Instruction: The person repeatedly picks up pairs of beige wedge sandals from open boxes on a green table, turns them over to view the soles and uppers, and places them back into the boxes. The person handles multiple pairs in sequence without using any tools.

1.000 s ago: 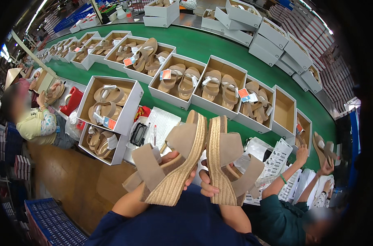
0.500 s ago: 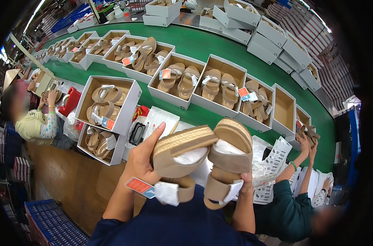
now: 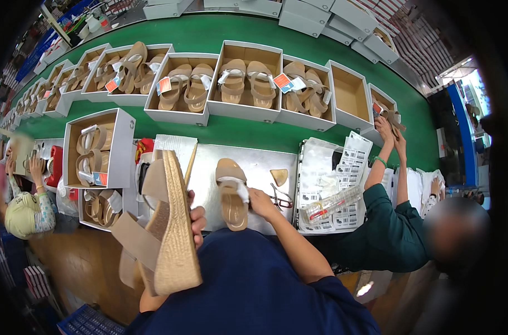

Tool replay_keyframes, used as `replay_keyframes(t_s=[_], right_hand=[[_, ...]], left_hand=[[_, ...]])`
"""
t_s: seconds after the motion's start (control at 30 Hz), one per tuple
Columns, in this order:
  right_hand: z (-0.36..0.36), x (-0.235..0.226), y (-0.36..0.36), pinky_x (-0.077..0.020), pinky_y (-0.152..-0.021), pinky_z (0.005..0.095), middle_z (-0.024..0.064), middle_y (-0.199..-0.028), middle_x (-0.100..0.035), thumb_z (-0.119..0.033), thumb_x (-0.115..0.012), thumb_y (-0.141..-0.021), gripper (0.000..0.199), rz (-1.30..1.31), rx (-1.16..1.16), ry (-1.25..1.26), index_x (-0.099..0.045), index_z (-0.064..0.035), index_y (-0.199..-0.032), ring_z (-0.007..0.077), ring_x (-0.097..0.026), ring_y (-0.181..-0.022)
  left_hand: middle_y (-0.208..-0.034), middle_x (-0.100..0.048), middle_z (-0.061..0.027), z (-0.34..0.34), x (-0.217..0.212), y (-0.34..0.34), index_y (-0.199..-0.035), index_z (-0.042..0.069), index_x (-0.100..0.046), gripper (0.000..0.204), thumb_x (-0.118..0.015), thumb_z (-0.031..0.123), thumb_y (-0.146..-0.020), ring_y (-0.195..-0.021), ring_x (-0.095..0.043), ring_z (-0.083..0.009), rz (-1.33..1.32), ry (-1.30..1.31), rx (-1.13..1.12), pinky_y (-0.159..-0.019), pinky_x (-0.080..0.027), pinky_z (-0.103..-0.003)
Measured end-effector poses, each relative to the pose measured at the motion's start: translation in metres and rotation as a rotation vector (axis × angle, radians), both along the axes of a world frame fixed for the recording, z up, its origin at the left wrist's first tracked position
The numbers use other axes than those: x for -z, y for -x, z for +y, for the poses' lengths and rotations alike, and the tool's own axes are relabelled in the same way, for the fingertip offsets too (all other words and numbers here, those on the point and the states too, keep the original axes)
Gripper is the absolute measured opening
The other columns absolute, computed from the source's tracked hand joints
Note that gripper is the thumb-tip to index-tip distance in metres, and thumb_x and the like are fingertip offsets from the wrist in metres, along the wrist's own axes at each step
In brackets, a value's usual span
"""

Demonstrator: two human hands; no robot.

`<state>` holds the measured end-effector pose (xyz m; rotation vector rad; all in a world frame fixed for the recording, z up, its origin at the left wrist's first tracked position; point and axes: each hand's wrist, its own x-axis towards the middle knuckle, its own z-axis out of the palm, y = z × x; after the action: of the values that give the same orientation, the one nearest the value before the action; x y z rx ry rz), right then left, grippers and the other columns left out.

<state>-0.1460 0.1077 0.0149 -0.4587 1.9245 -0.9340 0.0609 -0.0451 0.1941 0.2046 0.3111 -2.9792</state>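
Note:
Close to the camera, a beige wedge sandal with a woven sole edge is tilted up on its side. My left hand grips it from behind; only some of its fingers show along the sole. A second beige sandal, with white wrapping at its strap, is over the silver metal worktop, insole up. My right hand is closed at its right side, by the strap; its fingertips are partly hidden. Right of that hand lie a small dark-handled tool and a tan scrap.
Grey boxes of sandals line the green conveyor; one box holds none. Two stacked boxes stand left. Label sheets lie right. A co-worker in a green sleeve reaches across at right; another person works at left.
The two sandals, held up together before, are now apart. My left hand has turned one onto its side at the left; my right hand has brought the other down toward the worktop. The view has shifted.

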Motion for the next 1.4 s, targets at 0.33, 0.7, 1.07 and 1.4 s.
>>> replay_keyframes(t_s=[0.33, 0.7, 1.07, 1.4], right_hand=[[0.058, -0.009, -0.01, -0.049, -0.081, 0.0447, 0.0157, -0.105, -0.057, -0.015, -0.069, -0.08, 0.031, 0.934, -0.2, -0.203, -0.058, -0.0054, -0.108, 0.0352, -0.056, -0.099], [-0.049, -0.106, -0.013, -0.0501, -0.077, 0.0401, 0.015, -0.095, -0.062, -0.018, -0.063, -0.088, 0.024, 0.65, -0.021, 0.302, -0.066, -0.0023, -0.107, 0.0284, -0.062, -0.086], [-0.177, -0.023, -0.103, -0.0461, -0.09, 0.0431, 0.0269, -0.111, -0.059, -0.03, -0.059, -0.091, 0.052, 0.47, -0.389, 0.168, -0.048, 0.0059, -0.127, 0.0378, -0.06, -0.102], [-0.187, -0.005, -0.031, -0.0478, -0.071, 0.034, 0.0093, -0.082, -0.055, -0.021, -0.059, -0.089, 0.023, -0.276, 0.174, 0.189, -0.053, -0.0027, -0.102, 0.0218, -0.055, -0.074]], left_hand=[[-0.105, -0.048, -0.0142, -0.001, 0.028, -0.016, -0.148, 0.009, -0.023, 0.079, -0.067, 0.034, -0.088, -0.093, -0.055, -0.0281, 0.189, -0.015, 0.171, -0.083, -0.052, -0.041], [-0.106, -0.046, -0.0139, -0.003, 0.022, -0.063, -0.149, 0.011, -0.025, 0.078, -0.066, 0.037, -0.088, -0.096, -0.053, -0.0264, 0.066, 0.054, -0.116, -0.086, -0.052, -0.04], [-0.1, -0.048, -0.0086, 0.001, 0.044, -0.134, -0.149, 0.01, -0.026, 0.061, -0.052, 0.029, -0.098, -0.084, -0.054, -0.0203, 0.216, -0.089, -0.678, -0.073, -0.053, -0.037], [-0.12, -0.048, -0.0308, -0.016, 0.07, -0.074, -0.152, 0.011, -0.011, 0.087, -0.064, 0.041, -0.09, -0.108, -0.057, -0.0445, 0.632, 0.023, -0.209, -0.09, -0.053, -0.057]])
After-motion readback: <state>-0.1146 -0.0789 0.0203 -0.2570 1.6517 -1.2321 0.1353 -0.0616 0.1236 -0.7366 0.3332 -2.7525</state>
